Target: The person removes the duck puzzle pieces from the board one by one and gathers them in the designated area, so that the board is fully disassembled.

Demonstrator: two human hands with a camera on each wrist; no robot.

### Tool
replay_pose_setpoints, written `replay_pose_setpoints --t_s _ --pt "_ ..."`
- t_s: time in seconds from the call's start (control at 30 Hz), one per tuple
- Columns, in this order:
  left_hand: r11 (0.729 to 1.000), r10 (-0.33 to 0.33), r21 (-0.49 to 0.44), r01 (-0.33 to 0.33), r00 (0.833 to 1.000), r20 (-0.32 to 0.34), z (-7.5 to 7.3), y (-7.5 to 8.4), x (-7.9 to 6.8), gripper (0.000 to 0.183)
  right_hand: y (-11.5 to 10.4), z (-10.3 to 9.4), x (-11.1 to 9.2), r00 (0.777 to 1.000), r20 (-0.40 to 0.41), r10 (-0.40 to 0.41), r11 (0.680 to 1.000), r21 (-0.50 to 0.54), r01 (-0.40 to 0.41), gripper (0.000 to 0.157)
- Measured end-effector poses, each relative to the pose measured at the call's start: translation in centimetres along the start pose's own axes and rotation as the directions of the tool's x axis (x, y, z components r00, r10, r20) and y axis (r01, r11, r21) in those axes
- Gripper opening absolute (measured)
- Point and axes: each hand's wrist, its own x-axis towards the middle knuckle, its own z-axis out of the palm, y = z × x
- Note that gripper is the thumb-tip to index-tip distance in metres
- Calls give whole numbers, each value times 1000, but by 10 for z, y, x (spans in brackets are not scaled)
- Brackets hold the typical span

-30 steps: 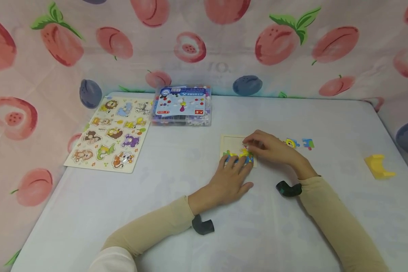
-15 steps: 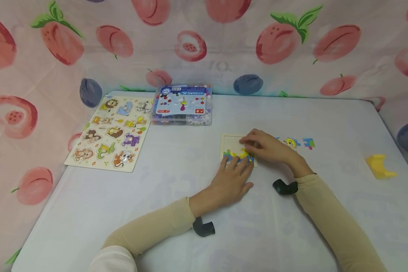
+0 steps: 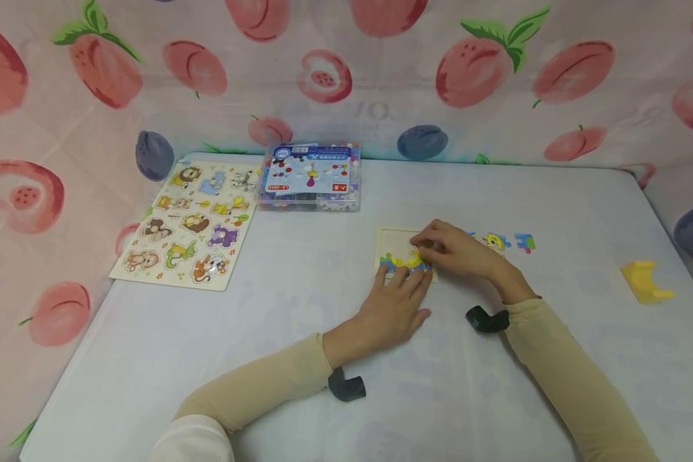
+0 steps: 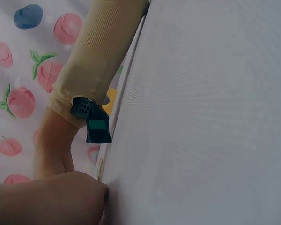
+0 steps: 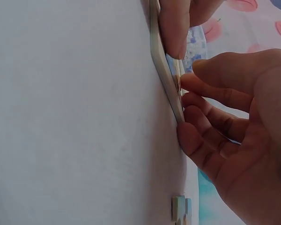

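A small pale puzzle board lies mid-table, with blue, green and yellow jigsaw pieces along its near part. My left hand rests on the near edge, fingers spread over the pieces. At the right side, my right hand pinches a yellow puzzle piece low against the board, its outline mostly covered by fingertips. In the right wrist view, the thumb and fingers meet the board's edge close to a left fingertip. Loose pieces lie right of the board, partly behind the right hand.
An animal puzzle board lies at the back left, beside a clear plastic box with a printed card. A yellow curved block sits far right. Dark wrist cameras hang by both sleeves. A fruit-print cloth stands behind the table.
My right hand shifts slightly left and then a little back, its fingertips staying at the board's right part. The left hand keeps its place on the near edge.
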Motion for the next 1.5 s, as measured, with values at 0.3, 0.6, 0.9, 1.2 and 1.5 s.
replay_pose_setpoints --t_s 0.3,0.6,0.9,1.2,1.5 --pt "1000 2 -3 -2 1000 1 -1 -2 1 62 -2 1 1 1000 -13 -10 1000 -8 10 26" --pt "1000 1 -20 -1 1000 7 -2 -1 1 62 -1 1 -3 1000 -16 -18 999 29 18 27" --pt "1000 5 -21 -5 1000 11 -5 0 0 61 2 4 -4 1000 -20 -19 992 122 22 23" --pt "1000 7 -18 -7 1000 7 -4 0 0 61 -3 6 -3 999 -25 -25 988 154 28 17" --pt "1000 9 -22 -9 1000 -8 -2 0 -1 61 -3 7 -4 996 -89 -27 990 133 39 10"
